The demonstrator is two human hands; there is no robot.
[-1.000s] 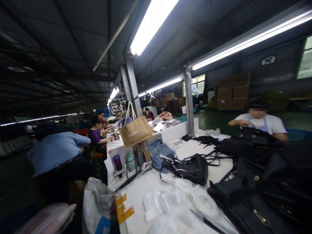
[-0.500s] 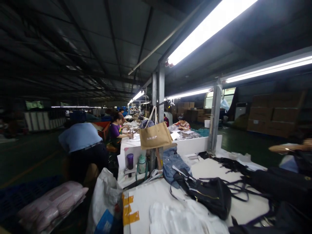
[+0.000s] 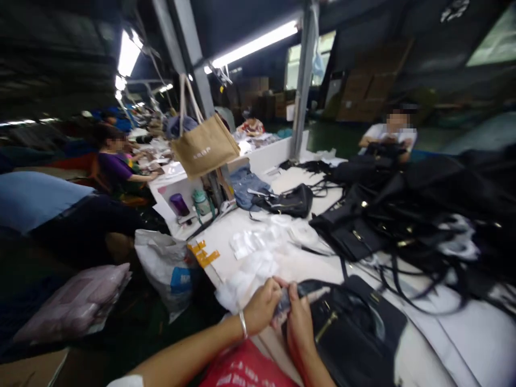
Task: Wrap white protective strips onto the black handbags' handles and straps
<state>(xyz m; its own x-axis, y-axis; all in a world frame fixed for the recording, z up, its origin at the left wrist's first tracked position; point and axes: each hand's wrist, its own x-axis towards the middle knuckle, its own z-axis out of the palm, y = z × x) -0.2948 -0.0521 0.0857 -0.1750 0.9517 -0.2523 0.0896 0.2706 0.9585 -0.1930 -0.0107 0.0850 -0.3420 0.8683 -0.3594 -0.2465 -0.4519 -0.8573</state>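
Note:
My left hand (image 3: pixel 264 305), with a silvery band at the wrist, is closed at the near edge of the white table. Beside it my right hand (image 3: pixel 300 322) is closed too, its thumb up. Between them they grip a dark strip (image 3: pixel 284 301); blur hides whether it is part of the bag. A black handbag (image 3: pixel 342 344) with gold zips and handles lies directly to the right of my right hand. Crumpled white wrapping (image 3: pixel 250 274) lies just beyond my left hand.
More black bags (image 3: pixel 382 215) are heaped at the right, with a co-worker (image 3: pixel 389 134) behind them. A tan tote (image 3: pixel 207 145) hangs on a post. A white sack (image 3: pixel 161 269) and a pink plastic-wrapped bundle (image 3: pixel 76 303) stand left of the table (image 3: pixel 471 344). Another person (image 3: pixel 44 199) bends over at far left.
The view has swung down and to the right. Both my hands, the dark strip and the near black handbag now show; no hand of mine was in view before.

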